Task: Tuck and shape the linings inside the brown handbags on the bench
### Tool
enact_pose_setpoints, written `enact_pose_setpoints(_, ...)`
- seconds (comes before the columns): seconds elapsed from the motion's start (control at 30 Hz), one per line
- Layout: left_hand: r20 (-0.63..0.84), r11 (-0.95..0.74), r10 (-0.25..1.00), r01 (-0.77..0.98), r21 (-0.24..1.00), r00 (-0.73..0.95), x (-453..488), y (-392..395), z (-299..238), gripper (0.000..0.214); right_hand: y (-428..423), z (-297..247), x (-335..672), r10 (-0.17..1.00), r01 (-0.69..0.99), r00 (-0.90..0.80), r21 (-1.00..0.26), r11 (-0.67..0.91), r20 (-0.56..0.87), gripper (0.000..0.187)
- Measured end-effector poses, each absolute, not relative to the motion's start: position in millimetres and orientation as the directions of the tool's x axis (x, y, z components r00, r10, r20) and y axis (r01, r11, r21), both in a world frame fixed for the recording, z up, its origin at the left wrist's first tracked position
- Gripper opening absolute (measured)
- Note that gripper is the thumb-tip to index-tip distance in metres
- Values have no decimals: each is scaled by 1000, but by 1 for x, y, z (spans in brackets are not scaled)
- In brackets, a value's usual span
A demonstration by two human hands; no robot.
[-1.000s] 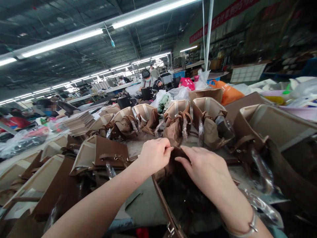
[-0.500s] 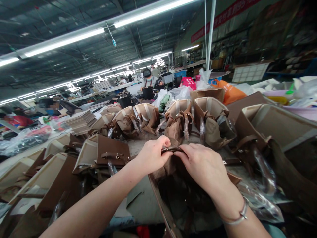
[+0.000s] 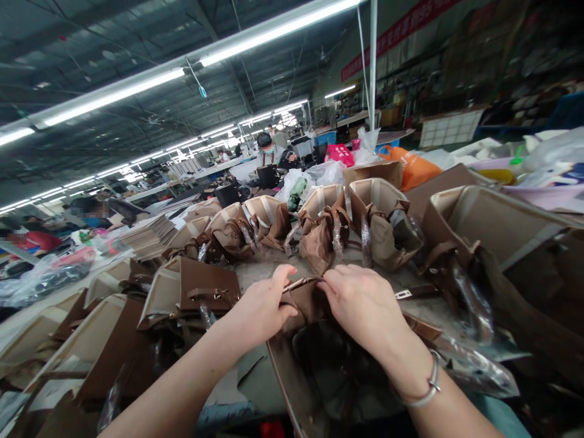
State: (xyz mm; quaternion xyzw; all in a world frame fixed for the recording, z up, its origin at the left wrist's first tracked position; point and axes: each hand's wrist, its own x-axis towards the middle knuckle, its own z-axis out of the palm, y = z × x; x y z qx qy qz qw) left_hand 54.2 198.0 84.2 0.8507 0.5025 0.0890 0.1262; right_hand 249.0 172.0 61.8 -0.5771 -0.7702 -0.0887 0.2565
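A brown handbag [image 3: 283, 380] stands right in front of me, its dark inside facing up. Along its far side runs a thin brown edge [image 3: 302, 282]. My right hand [image 3: 365, 307] pinches this edge between thumb and fingers. My left hand [image 3: 258, 307] is at the left end of the same edge, with thumb and forefinger spread apart around it. A strap with a metal plate [image 3: 403, 295] sticks out to the right of my right hand. The bag's lower part is dark and hard to make out.
More brown bags with pale linings stand around, such as one at the left [image 3: 205, 280] and one at the right [image 3: 497, 225]. Plastic-wrapped handles [image 3: 477, 304] hang from them. Behind are a board stack [image 3: 148, 237], an orange bag [image 3: 408, 167] and several people.
My left thumb and forefinger have parted from their pinch on the edge, and the left hand has shifted slightly left and down. The right hand still pinches. The view has shifted slightly.
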Motion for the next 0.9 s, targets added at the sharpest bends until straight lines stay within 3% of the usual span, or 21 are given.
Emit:
enact_pose_setpoints(0.17, -25, -622, 769, 756, 204, 639, 52, 219, 93, 53, 159, 67, 255, 863, 948, -181, -151, 281, 472, 15)
enact_pose_setpoints(0.37, 187, -761, 647, 643, 90, 739, 75, 217, 95, 32, 165, 62, 265, 875, 967, -113, -151, 206, 470, 15)
enact_pose_setpoints(0.5, 245, -754, 647, 654, 63, 723, 83, 211, 90, 26, 168, 62, 266, 875, 965, -115, -155, 210, 471, 15)
enact_pose_setpoints(0.7, 213, -727, 675, 686, 26, 707, 90, 215, 87, 7, 170, 61, 267, 871, 961, -105, -177, 213, 479, 15)
enact_pose_setpoints(0.9, 274, -663, 732, 744, 76, 624, 95, 220, 79, 13, 169, 59, 267, 866, 962, -88, -183, 201, 492, 17)
